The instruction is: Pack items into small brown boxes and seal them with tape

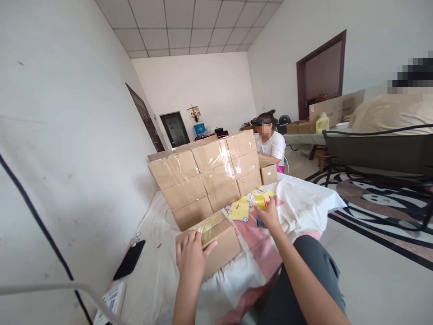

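A cardboard box [219,250] sits on the covered table in front of me, with shiny tape [213,227] along its top. My left hand [192,253] lies on the top near corner of this box, fingers and thumb spread apart. To the right of it, my right hand [269,212] is closed around a yellow roll of tape [260,202] with an orange-red edge, held above the table. Under that hand a small blue item [260,222] is partly hidden. Behind the box stands a stack of taped cardboard boxes [206,180].
A black phone [130,260] and a white box [111,302] lie at the left by the wall. One more small carton [269,173] stands beyond the stack. A person in a white shirt [273,146] sits behind it. A chair [379,158] with another person is at right.
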`<state>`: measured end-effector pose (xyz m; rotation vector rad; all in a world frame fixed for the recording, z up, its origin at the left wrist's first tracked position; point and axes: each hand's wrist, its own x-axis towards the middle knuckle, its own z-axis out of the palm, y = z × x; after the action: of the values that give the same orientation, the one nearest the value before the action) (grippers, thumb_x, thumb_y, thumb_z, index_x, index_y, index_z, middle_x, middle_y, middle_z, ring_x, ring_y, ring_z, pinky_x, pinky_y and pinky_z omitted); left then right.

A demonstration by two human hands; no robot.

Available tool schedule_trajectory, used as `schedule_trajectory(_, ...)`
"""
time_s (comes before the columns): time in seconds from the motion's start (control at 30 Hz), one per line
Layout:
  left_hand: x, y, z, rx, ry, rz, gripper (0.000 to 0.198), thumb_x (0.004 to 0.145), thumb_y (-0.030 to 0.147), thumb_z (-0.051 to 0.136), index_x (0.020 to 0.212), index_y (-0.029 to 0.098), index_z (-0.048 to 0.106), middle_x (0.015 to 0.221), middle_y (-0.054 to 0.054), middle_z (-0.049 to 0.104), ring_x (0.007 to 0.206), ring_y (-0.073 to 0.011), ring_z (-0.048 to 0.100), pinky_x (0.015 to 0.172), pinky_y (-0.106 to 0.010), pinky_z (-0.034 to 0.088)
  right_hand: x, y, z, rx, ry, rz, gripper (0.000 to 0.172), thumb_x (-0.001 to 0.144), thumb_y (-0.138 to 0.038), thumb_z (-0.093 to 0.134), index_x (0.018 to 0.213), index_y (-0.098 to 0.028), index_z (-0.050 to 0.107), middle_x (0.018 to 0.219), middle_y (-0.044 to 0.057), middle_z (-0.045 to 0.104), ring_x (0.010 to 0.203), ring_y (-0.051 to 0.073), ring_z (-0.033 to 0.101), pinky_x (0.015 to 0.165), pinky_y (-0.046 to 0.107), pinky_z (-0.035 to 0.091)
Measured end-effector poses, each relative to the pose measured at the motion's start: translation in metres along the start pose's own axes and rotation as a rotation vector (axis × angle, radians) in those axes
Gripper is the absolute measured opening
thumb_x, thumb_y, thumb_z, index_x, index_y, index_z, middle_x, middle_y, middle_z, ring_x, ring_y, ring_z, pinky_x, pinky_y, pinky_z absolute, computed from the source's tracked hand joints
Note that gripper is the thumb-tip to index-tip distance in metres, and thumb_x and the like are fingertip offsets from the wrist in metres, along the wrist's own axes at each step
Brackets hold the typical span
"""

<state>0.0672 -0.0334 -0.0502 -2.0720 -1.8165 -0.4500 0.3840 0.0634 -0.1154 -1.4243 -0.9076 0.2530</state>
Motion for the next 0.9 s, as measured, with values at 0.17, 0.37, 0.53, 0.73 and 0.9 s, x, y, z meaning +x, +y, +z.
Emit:
schedule_trajectory(0.17, 0.001, -0.010, 0.005, -0.071, 0.025, 0.011, 0.045, 0.095, 0.052, 0.058, 0.126, 0.020, 0.067, 0.128, -0.012, 0.070, 0.118, -0.0310, 0.065, 0.103, -0.045, 0.047, -0.001, 0.028, 0.012, 0.008, -0.109, 0.102, 0.038, 0.070, -0.049, 0.069, 0.093, -0.019, 0.062, 0.078, 0.007, 0.068, 0.071, 0.025, 0.065, 0.058, 0.032, 0.048)
schedule_trajectory(0.37, -0.009, -0.012, 0.021, -0.105, 0.142, -0.007, 0.054, 0.093, 0.054, 0.061, 0.133, 0.018, 0.063, 0.139, -0.013, 0.065, 0.122, -0.0318, 0.063, 0.111, -0.048, 0.043, -0.004, 0.029, 0.019, -0.022, -0.072, 0.045, 0.041, 0.070, -0.055, 0.067, 0.058, -0.026, 0.040, 0.050, 0.000, 0.048, 0.053, 0.019, 0.049, 0.053, 0.030, 0.033)
schedule_trajectory(0.53, -0.013, -0.014, 0.025, -0.122, 0.198, 0.048, 0.054, 0.094, 0.052, 0.059, 0.138, 0.020, 0.061, 0.147, -0.010, 0.059, 0.133, -0.0312, 0.057, 0.112, -0.050, 0.043, -0.017, 0.019, 0.018, 0.090, -0.059, -0.009, 0.050, 0.078, -0.071, 0.057, 0.066, -0.026, 0.040, 0.058, -0.001, 0.050, 0.057, 0.018, 0.050, 0.054, 0.031, 0.040)
schedule_trajectory(0.73, -0.014, -0.015, 0.026, -0.089, 0.199, 0.074, 0.049, 0.095, 0.051, 0.059, 0.136, 0.023, 0.064, 0.148, -0.008, 0.058, 0.134, -0.0314, 0.057, 0.112, -0.052, 0.044, -0.030, 0.002, 0.013, 0.428, -0.123, 0.009, 0.053, 0.078, -0.073, 0.065, 0.077, -0.021, 0.053, 0.068, 0.002, 0.059, 0.065, 0.020, 0.057, 0.056, 0.032, 0.051)
schedule_trajectory(0.9, -0.014, -0.011, 0.020, -0.078, 0.158, 0.043, 0.049, 0.096, 0.050, 0.058, 0.136, 0.024, 0.064, 0.149, -0.007, 0.057, 0.137, -0.0298, 0.055, 0.113, -0.049, 0.042, -0.031, -0.006, 0.010, 0.408, -0.157, -0.023, 0.050, 0.080, -0.068, 0.068, 0.083, -0.018, 0.062, 0.068, 0.004, 0.062, 0.070, 0.022, 0.060, 0.063, 0.034, 0.054)
